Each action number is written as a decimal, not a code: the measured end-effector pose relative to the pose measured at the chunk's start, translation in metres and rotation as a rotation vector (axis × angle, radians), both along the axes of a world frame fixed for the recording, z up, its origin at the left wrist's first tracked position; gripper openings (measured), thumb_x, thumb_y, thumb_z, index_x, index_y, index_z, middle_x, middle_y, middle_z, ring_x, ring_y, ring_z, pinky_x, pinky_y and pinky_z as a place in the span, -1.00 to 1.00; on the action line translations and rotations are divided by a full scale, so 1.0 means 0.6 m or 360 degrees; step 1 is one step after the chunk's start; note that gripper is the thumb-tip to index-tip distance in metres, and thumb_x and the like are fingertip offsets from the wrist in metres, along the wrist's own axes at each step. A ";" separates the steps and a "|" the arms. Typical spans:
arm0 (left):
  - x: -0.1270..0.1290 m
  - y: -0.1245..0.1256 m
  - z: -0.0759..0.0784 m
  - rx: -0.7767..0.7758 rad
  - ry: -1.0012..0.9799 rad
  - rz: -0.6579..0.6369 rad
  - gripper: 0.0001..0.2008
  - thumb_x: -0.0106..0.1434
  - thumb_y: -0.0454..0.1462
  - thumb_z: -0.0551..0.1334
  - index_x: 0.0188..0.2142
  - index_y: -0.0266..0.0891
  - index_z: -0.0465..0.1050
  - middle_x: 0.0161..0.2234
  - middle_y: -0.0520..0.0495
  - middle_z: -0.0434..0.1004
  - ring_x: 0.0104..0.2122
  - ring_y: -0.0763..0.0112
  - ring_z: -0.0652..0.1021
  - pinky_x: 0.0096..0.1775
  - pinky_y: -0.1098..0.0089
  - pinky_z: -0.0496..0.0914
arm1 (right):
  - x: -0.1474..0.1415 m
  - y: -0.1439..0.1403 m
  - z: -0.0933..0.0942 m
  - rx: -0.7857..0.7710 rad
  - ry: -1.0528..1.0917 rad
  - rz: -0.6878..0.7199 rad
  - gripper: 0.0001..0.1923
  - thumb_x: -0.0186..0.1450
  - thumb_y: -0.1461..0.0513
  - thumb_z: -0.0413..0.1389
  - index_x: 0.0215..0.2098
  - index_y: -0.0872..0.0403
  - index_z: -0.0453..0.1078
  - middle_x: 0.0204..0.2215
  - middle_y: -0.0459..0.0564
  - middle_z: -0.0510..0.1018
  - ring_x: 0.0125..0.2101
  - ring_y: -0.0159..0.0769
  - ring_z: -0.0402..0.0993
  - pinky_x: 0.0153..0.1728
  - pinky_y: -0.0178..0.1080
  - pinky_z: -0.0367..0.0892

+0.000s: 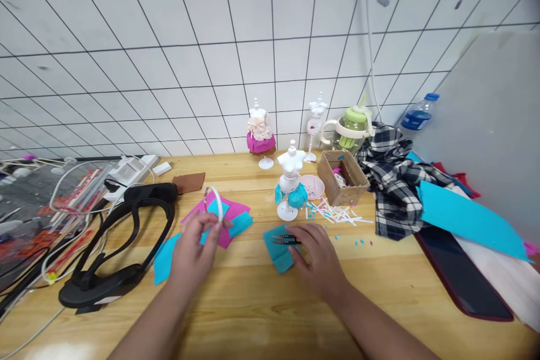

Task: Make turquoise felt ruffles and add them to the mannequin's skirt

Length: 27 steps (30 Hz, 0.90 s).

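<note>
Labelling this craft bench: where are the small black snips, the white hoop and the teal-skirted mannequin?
small black snips [285, 239], head view, blades.
white hoop [218, 201], head view, upper arc.
teal-skirted mannequin [290, 163], head view, white torso.

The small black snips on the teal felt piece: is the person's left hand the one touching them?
No. The right hand rests on the snips and teal felt piece, while the left hand holds a white ring.

1 head camera looks forward and down, close over the table.
</note>
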<state>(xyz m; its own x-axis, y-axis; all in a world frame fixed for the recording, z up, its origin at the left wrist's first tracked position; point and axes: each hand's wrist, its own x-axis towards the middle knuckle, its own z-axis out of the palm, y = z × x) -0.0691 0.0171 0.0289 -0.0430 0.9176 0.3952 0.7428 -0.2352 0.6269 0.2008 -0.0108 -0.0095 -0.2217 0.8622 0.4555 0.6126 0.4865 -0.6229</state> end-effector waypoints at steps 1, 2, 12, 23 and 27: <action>0.020 -0.019 0.005 0.0099 0.0073 -0.0077 -0.88 0.32 -0.16 0.10 -0.24 -0.13 0.30 -0.36 0.00 0.63 -0.23 0.27 0.56 -0.02 0.20 0.30 | -0.004 -0.008 0.018 0.0019 0.0030 0.0038 -0.61 0.29 0.27 0.08 0.09 -0.04 0.30 -0.07 0.02 0.49 -0.04 -0.15 0.35 0.03 -0.02 0.26; 0.041 -0.036 0.008 0.0217 0.0123 -0.0179 -0.92 0.32 -0.20 0.10 -0.25 -0.12 0.30 -0.41 0.03 0.62 -0.27 0.28 0.56 0.01 0.18 0.28 | -0.009 -0.016 0.037 0.0035 0.0067 0.0075 -0.60 0.29 0.27 0.08 0.10 -0.06 0.28 -0.06 0.01 0.49 -0.04 -0.15 0.36 0.04 -0.03 0.26; 0.121 -0.064 -0.043 0.0489 0.0362 -0.0711 -0.89 0.25 -0.39 0.15 -0.27 -0.18 0.39 -0.54 0.03 0.47 -0.52 0.41 0.45 -0.37 0.36 0.30 | -0.044 -0.024 0.009 -0.0441 0.0806 0.0098 -0.70 0.27 0.21 0.14 -0.03 -0.03 0.31 -0.15 -0.01 0.59 -0.19 -0.24 0.51 -0.30 -0.24 0.37; 0.111 -0.059 -0.063 0.0480 0.0486 -0.0784 -0.87 0.24 -0.40 0.19 -0.22 -0.19 0.40 -0.51 0.03 0.52 -0.49 0.42 0.44 -0.31 0.35 0.28 | -0.043 -0.020 -0.004 -0.0695 0.0832 0.0054 -0.94 0.26 0.22 0.14 -0.27 0.01 0.39 -0.23 -0.04 0.62 -0.35 -0.32 0.50 -0.38 -0.30 0.34; 0.108 -0.058 -0.066 0.0496 0.0521 -0.0780 -0.87 0.24 -0.40 0.20 -0.22 -0.19 0.40 -0.53 0.04 0.50 -0.49 0.42 0.42 -0.31 0.34 0.27 | -0.042 -0.017 -0.002 -0.0760 0.0880 0.0097 -0.95 0.24 0.23 0.15 -0.34 0.02 0.36 -0.29 -0.05 0.62 -0.37 -0.33 0.51 -0.41 -0.32 0.34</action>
